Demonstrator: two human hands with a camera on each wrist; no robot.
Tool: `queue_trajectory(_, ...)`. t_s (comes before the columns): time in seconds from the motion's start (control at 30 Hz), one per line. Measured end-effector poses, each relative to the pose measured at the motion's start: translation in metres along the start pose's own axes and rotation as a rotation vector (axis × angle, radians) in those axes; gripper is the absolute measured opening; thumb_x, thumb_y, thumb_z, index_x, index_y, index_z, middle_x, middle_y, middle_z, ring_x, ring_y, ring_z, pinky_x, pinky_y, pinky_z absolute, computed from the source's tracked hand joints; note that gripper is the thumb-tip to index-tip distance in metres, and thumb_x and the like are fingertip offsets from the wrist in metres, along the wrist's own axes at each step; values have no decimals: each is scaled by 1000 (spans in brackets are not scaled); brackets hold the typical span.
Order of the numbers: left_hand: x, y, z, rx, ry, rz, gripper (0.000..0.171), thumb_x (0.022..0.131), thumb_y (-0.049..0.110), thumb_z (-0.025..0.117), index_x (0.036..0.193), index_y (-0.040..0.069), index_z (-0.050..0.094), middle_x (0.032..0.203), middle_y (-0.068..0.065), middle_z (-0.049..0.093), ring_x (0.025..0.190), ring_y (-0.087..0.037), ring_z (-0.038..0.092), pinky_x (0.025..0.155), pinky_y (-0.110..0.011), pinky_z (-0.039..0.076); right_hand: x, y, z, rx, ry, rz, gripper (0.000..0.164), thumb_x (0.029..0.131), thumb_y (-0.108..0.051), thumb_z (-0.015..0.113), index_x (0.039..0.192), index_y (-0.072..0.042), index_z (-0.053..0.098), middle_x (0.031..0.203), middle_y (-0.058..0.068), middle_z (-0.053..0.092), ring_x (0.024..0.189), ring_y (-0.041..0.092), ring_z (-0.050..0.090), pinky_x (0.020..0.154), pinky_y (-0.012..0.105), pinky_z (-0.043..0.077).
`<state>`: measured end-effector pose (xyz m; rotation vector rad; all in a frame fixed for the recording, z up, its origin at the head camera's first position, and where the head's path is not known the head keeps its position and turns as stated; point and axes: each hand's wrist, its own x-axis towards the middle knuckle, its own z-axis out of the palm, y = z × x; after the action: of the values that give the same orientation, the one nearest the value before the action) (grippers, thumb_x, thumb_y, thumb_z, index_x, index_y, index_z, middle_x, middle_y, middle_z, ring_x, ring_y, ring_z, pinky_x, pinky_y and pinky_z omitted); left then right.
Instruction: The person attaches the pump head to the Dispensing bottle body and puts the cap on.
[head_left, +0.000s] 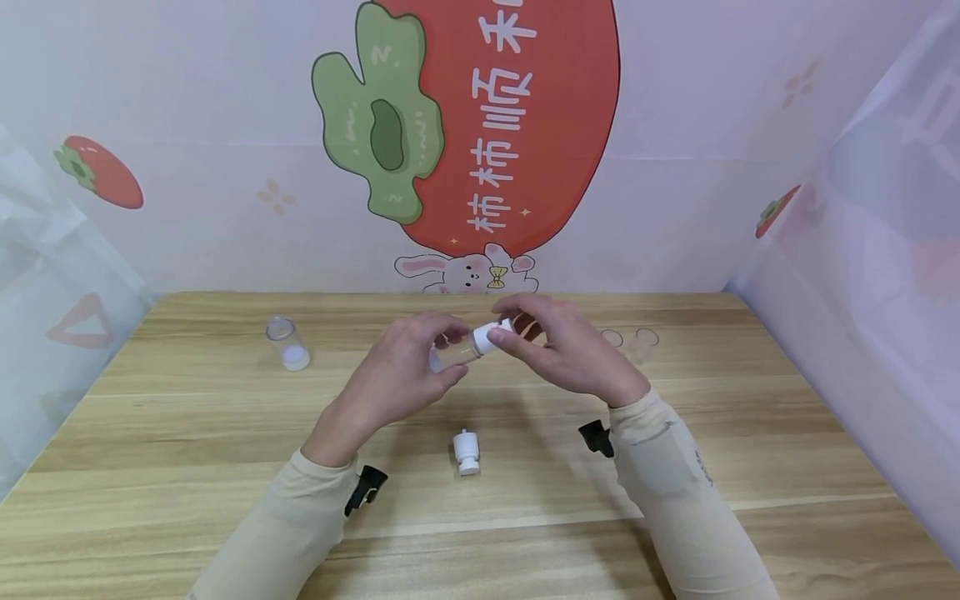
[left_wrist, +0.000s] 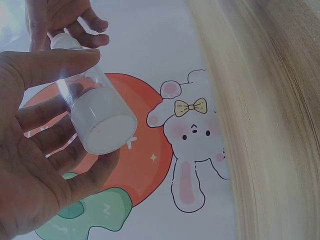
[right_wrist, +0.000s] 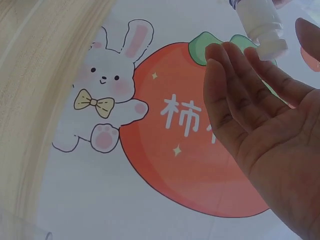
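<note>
My left hand [head_left: 401,367] holds a small clear bottle [left_wrist: 102,120] tilted above the table, its thumb and fingers around the body. The bottle's white base faces the left wrist camera. A white pump top [head_left: 489,337] sits at the bottle's upper end, towards my right hand [head_left: 566,343]. In the right wrist view, the white nozzle end [right_wrist: 272,48] lies between the spread thumb and the loosely bent fingers, which do not close on it. A second white pump top [head_left: 467,452] lies on the table below the hands.
Another clear bottle [head_left: 287,343] lies at the back left of the wooden table [head_left: 187,467]. Two clear caps [head_left: 643,343], partly hidden by the right hand, are at the back right. A printed cloth [head_left: 675,100] stands behind the table and along both sides.
</note>
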<state>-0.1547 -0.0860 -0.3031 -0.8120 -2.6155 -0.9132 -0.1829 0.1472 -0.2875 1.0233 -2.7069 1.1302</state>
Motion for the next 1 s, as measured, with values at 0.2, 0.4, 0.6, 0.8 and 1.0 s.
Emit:
queue_trajectory(0.2, 0, -1, 0, -5, -1, 4, 39, 79, 7, 87, 114, 4, 72, 104, -7, 72, 89, -20, 65, 79, -37, 56, -1, 0, 0, -12, 6, -46, 37, 95, -24, 73, 127, -8, 64, 112, -2, 67, 94, 13, 63, 86, 36, 56)
queue_trajectory(0.4, 0, -2, 0, -10, 3, 12, 38, 77, 6, 87, 112, 4, 73, 101, -6, 72, 88, -21, 66, 77, -37, 55, -1, 2, 0, -18, 17, -133, 38, 89, -14, 80, 122, -6, 65, 113, 0, 67, 93, 14, 63, 85, 35, 56)
queue_trajectory(0.6, 0, -2, 0, -19, 5, 12, 38, 77, 6, 87, 112, 4, 72, 101, -8, 72, 89, -25, 66, 76, -38, 54, -1, 3, 0, -38, 17, -187, 41, 85, -4, 82, 122, -3, 65, 115, 2, 67, 95, 17, 64, 84, 34, 56)
queue_trajectory(0.8, 0, -1, 1, -21, 4, 6, 38, 77, 6, 87, 112, 4, 73, 101, -7, 72, 89, -24, 66, 77, -38, 54, 0, 3, 1, -40, 12, -215, 38, 85, 2, 80, 119, -4, 66, 110, 1, 68, 94, 16, 63, 84, 37, 57)
queue_trajectory(1.0, 0, -1, 1, -23, 1, 3, 38, 77, 6, 87, 112, 4, 73, 101, -8, 72, 89, -25, 66, 78, -38, 54, 0, 3, 2, -52, 10, -203, 34, 87, 0, 78, 119, -5, 67, 109, -1, 68, 94, 13, 62, 84, 35, 57)
